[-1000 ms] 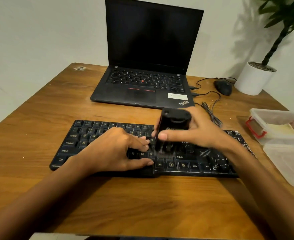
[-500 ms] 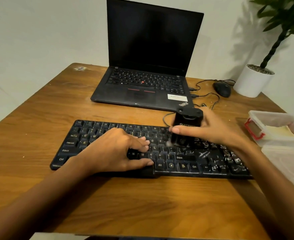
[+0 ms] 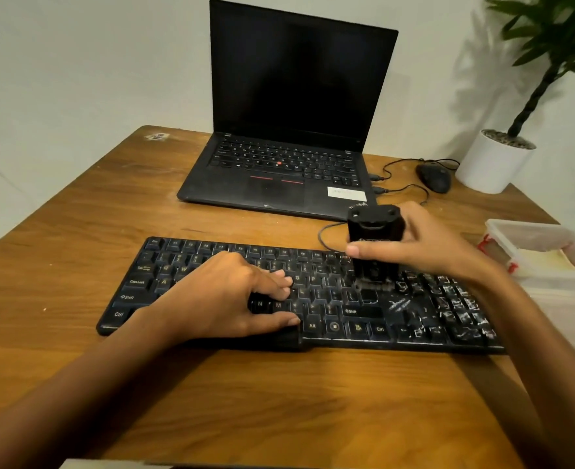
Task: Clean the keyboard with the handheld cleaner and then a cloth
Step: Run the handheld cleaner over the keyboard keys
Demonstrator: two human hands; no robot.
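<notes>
A black keyboard (image 3: 330, 296) lies across the wooden table (image 3: 76, 252); its right keys carry whitish specks. My right hand (image 3: 425, 245) grips a black handheld cleaner (image 3: 374, 245), held upright with its lower end on the keys right of the middle. My left hand (image 3: 225, 296) rests flat on the keyboard's middle-left, fingers spread over the keys and thumb at the front edge, covering several keys. No cloth is clearly visible.
An open black laptop (image 3: 286, 130) stands behind the keyboard. A black mouse (image 3: 433, 177) and cables lie at the back right beside a white plant pot (image 3: 492, 164). Clear plastic containers (image 3: 547, 252) sit at the right table edge.
My right hand has carried the cleaner to the right along the keyboard, from near my left fingers toward the right-hand keys. My left hand stays in place.
</notes>
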